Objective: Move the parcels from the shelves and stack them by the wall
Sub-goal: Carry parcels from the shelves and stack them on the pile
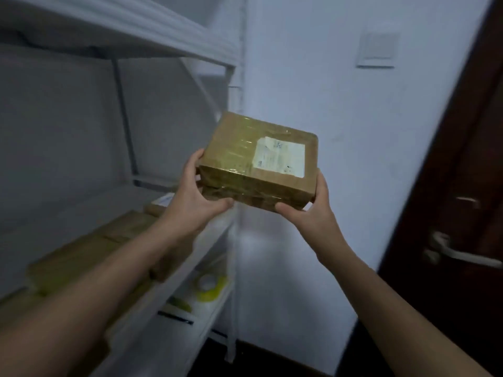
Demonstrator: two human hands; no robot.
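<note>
Taped parcel (258,161) being held in mid-air at centre, clear of shelf unit (163,42), wall (340,91) at 1 o'clock. Near corners being clasped by left grip (196,194) and right grip (307,213), thumbs underneath, likely to keep it level. More parcels (89,254) being carried by shelf at 8 o'clock.

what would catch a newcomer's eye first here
The taped brown parcel with a white label, held up mid-frame between the left hand and right hand, which grip its near corners. More brown parcels lie on the white shelf unit at lower left, and a dark door fills the right edge.
</note>
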